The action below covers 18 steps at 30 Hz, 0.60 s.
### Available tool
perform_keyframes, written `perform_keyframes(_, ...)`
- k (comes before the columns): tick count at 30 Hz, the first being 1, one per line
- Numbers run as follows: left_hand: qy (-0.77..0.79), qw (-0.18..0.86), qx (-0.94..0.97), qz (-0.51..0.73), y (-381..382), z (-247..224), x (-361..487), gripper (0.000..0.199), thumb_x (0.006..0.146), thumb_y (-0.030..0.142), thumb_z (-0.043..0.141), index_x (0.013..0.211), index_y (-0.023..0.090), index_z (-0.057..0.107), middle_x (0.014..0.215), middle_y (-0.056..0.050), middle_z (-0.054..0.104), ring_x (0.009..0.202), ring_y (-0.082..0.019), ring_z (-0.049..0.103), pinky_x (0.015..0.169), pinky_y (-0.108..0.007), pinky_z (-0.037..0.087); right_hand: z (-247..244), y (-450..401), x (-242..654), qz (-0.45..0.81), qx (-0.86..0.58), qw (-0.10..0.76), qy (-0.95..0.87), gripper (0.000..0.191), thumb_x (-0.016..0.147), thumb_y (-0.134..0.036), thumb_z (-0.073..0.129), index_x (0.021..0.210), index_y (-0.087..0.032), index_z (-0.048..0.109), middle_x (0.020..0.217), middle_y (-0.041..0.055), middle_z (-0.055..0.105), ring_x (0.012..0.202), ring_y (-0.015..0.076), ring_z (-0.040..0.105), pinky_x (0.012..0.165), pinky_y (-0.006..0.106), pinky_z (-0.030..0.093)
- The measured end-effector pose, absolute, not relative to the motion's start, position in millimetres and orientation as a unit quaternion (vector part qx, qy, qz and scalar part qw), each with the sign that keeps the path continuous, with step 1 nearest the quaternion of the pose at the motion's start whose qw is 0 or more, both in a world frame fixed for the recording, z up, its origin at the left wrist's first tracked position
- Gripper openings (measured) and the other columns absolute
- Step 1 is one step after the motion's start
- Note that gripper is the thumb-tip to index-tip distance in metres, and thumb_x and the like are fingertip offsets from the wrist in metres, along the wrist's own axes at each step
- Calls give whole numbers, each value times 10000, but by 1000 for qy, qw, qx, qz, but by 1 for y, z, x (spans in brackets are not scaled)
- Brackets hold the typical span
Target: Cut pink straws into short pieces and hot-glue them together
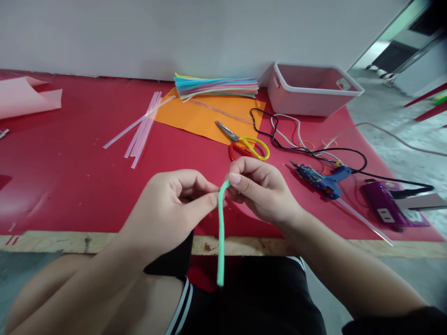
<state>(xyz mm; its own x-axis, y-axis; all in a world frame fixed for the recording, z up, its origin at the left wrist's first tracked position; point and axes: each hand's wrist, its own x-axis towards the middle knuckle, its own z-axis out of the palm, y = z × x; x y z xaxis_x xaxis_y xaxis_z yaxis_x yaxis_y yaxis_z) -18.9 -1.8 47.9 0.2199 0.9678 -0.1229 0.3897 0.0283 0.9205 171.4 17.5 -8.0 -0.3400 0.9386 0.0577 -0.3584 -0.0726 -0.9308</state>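
Note:
A green fuzzy stem (221,237) hangs down past the table's front edge, its upper end bent over to the right. My left hand (174,200) pinches it near the bend between thumb and fingers. Just to the right, my right hand (260,188) has the bent upper end between thumb and index finger. The fingertips of both hands are close together. Scissors (240,139) with yellow and red handles lie behind my right hand, partly on an orange sheet (195,116).
On the red tabletop (87,186), translucent sticks (143,130) lie left and a bundle of coloured stems (216,87) at the back. A pink bin (307,97), blue glue gun (321,179), cables and purple power strip (384,204) are right. Pink paper (28,100) lies far left.

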Motion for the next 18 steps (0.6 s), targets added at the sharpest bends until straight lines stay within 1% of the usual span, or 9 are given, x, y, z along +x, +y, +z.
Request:
perform_keyframes(2,541,494,613,296,-2,48,-18,122,837,287,728,739,215,737,608,36,709,515,-111,617,471,-195,461,-8,19,173,653,-296,492,-493,224,909,-320,765,807,-171,631,663,-45,593,579,66,528,561,202,417)
perform_keyframes(4,554,438,645,293,-6,45,-16,126,864,309,711,777,219,725,626,31,713,509,-118,616,482,-210,462,-8,21,174,638,-295,498,-508,218,904,-320,770,809,-173,641,691,-34,607,616,76,542,602,216,438)
perform_keyframes(7,545,197,765,282,-13,34,-14,83,910,259,647,895,218,717,712,-4,745,601,-161,670,565,-257,469,-8,23,173,616,-318,498,-520,254,877,-360,792,788,-176,641,688,-27,610,623,88,535,606,231,434)
perform_keyframes(9,505,30,823,258,-16,26,-14,148,943,205,572,942,199,720,720,-40,744,675,-210,694,605,-300,459,-7,23,172,603,-340,499,-522,294,854,-399,808,769,-178,634,667,-30,597,608,89,515,585,232,418)
perform_keyframes(11,458,-63,847,261,-16,20,-14,201,943,142,527,892,178,718,742,-71,756,682,-227,694,609,-322,447,-8,23,171,595,-349,503,-520,311,841,-417,816,763,-180,631,652,-35,587,599,87,506,575,229,411)
perform_keyframes(12,446,-74,851,267,-15,20,-14,221,938,121,514,862,173,715,753,-79,762,677,-228,693,609,-326,444,-8,23,170,594,-349,506,-519,307,843,-415,815,767,-181,632,649,-37,585,598,86,507,577,228,413)
perform_keyframes(14,457,-38,844,277,-15,22,-14,234,934,114,508,851,172,719,745,-72,763,659,-219,687,607,-322,442,-8,22,170,594,-346,507,-520,292,851,-403,808,777,-181,634,654,-35,591,605,87,519,585,227,423)
perform_keyframes(16,498,58,820,277,-14,28,-14,215,942,156,523,897,181,732,706,-41,748,603,-191,662,580,-300,435,-7,22,169,593,-341,505,-525,285,862,-400,797,781,-182,632,664,-30,597,617,93,537,606,234,449)
perform_keyframes(18,537,189,776,273,-14,36,-14,186,952,234,557,925,199,738,692,-13,742,545,-154,628,526,-264,418,-6,21,169,591,-337,505,-532,293,863,-411,793,778,-185,627,671,-27,597,621,99,545,616,242,466)
